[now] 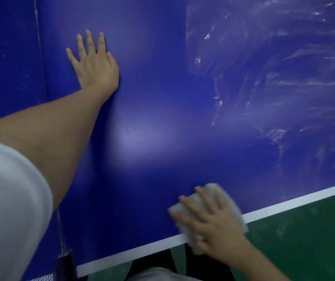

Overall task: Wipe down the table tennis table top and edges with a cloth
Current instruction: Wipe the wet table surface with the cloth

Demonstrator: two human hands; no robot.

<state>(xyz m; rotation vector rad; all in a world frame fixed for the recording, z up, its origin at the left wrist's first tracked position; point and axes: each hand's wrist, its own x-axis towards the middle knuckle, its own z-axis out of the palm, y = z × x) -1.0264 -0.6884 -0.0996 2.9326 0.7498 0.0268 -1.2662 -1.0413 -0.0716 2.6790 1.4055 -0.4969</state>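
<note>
Right hand (213, 224), fingers spread, presses blurred pale folded cloth (209, 207) at white edge stripe (296, 201) of blue table tennis surface (162, 98), grip apparently flat; left hand (93, 61) lies released, flat, well apart.

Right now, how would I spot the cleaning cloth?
Start at the blue table tennis table top, then follow the white edge line on its near side. There the right hand presses a pale cloth: the only soft, lumpy thing, unlike the flat painted line.
</note>
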